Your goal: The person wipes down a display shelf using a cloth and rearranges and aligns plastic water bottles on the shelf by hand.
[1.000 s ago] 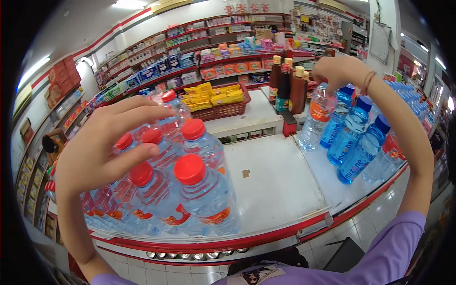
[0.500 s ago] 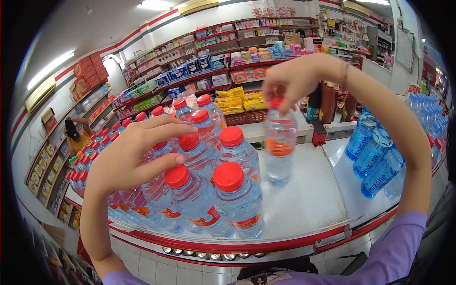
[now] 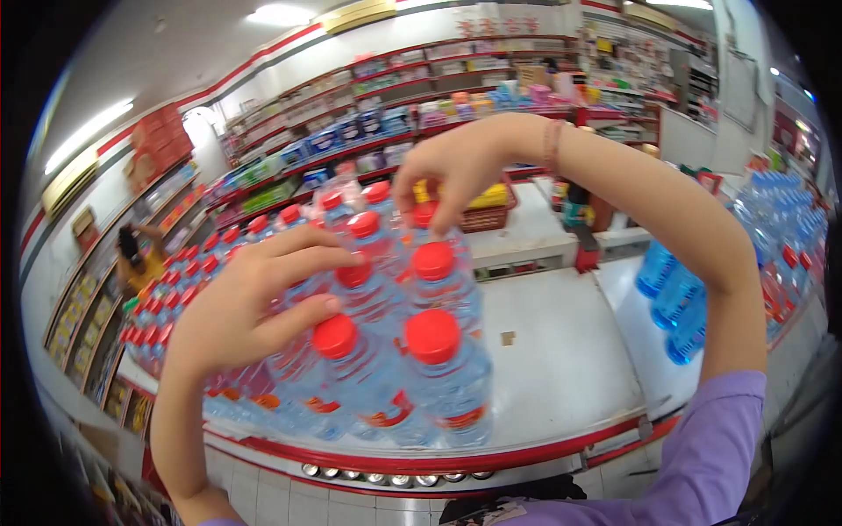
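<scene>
Clear water bottles with red caps (image 3: 449,386) stand in tight rows on the left part of the white counter (image 3: 561,351). My right hand (image 3: 460,175) grips the red cap of one bottle (image 3: 424,216) from above, at the back right of the group, behind another red-capped bottle. Over the front rows, my left hand (image 3: 263,302) is spread, its fingertips close to the red caps with nothing held. Blue bottles (image 3: 684,307) stand to the right, partly covered by my right forearm.
A basket with yellow packets (image 3: 491,210) sits behind the bottles. Dark sauce bottles (image 3: 579,206) stand at the counter's back. More bottles (image 3: 785,228) are at the far right. A person (image 3: 140,254) is at the far left, near shelves.
My right hand has carried a red-capped bottle from the right side, across the counter, to the group on the left. My left hand stays over the group. The view has turned left.
</scene>
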### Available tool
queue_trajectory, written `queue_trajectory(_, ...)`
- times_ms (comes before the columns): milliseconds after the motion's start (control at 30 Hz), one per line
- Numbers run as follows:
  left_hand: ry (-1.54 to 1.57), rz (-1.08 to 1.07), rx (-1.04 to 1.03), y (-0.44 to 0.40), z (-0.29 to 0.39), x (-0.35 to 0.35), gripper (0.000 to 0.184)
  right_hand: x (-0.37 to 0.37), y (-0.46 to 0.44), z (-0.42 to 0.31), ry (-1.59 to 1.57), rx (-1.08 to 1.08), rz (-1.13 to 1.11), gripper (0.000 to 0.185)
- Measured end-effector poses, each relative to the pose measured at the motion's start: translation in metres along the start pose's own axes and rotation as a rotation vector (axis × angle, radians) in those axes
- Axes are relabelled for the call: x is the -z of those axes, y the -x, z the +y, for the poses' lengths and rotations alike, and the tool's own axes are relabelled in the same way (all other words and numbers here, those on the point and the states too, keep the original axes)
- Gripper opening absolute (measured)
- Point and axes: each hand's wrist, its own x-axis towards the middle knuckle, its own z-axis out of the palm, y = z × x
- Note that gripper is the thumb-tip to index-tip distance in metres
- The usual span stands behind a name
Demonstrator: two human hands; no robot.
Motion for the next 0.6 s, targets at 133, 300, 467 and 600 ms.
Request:
queue_trajectory(133, -0.067, 0.170, -0.041, 0.002, 0.021, -0.001, 0.038, 0.004, 0.043, -0.019, 0.160, -0.070, 0.135, 0.060)
queue_trajectory(300, 0.060, 0.100, 0.137, 0.037, 0.040, -0.026, 0.053, 0.005, 0.175, -0.072, 0.318, -0.448, 0.273, 0.055)
queue_trajectory(467, -0.243, 0.049, -0.001, 0.041, 0.050, -0.027, 0.047, -0.038, 0.334, -0.095, 0.510, -0.809, 0.599, 0.056)
queue_trajectory(600, -0.235, 0.005, 0.045, 0.035, 0.050, -0.022, 0.039, -0.090, 0.397, -0.114, 0.472, -1.129, 0.627, 0.053)
